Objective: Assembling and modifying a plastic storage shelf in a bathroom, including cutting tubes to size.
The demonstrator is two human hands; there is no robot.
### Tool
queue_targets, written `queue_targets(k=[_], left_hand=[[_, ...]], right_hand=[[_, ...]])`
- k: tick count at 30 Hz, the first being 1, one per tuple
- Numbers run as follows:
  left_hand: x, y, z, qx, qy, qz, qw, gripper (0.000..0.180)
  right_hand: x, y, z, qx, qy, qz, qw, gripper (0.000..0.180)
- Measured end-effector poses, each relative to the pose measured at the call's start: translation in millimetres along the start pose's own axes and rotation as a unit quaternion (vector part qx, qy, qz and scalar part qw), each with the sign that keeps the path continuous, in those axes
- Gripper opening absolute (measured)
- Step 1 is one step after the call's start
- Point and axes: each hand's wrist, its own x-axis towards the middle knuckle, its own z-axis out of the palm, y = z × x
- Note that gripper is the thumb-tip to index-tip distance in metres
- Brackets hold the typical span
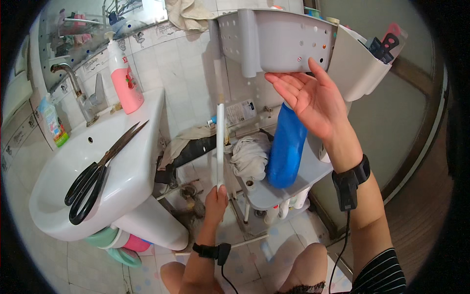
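Note:
My left hand point(216, 202) is closed round the lower end of a white tube point(220, 147), which stands nearly upright. Palm up with fingers stretched out, my right hand point(316, 100) is just under the grey perforated basket point(289, 41); I cannot tell whether the fingertips touch it. Nothing lies in that palm. Below it, a blue bottle point(285, 152) stands on a grey shelf point(313, 169), its top partly hidden by my right hand. A crumpled pale cloth point(250, 156) sits left of the bottle.
Large black-handled scissors point(104, 164) lie across the white washbasin point(149, 134) at left. A pink pump bottle point(126, 81) and a tap point(78, 90) stand on its back edge. A white bin point(355, 63) holding combs adjoins the basket. Basins point(129, 242) sit underneath the washbasin.

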Motion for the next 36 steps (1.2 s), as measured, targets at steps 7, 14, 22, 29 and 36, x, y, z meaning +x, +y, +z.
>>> queue_targets(k=[7,14,22,29,36], left_hand=[[-1.1,-6.5,6.2,-0.028,0.011,-0.042,0.999,0.037],[-2.6,-9.5,10.9,-0.065,-0.017,-0.052,0.996,0.040],[-7.7,-0.7,8.5,-0.064,0.006,-0.068,0.996,0.037],[-20.4,-7.8,4.6,-0.112,-0.030,0.005,0.993,0.041],[-56.1,10.0,23.6,-0.097,-0.097,0.011,0.990,0.032]], right_hand=[[1.1,2.6,-1.6,-0.061,0.061,-0.001,0.996,0.044],[-0.7,-1.4,-7.4,-0.063,0.061,0.014,0.996,0.043],[-13.1,-1.7,-13.6,-0.041,0.076,0.019,0.996,0.042],[-62.3,23.7,-9.9,-0.177,0.085,-0.073,0.978,0.031],[-115.0,76.8,-25.6,-0.292,0.052,0.050,0.954,0.034]])
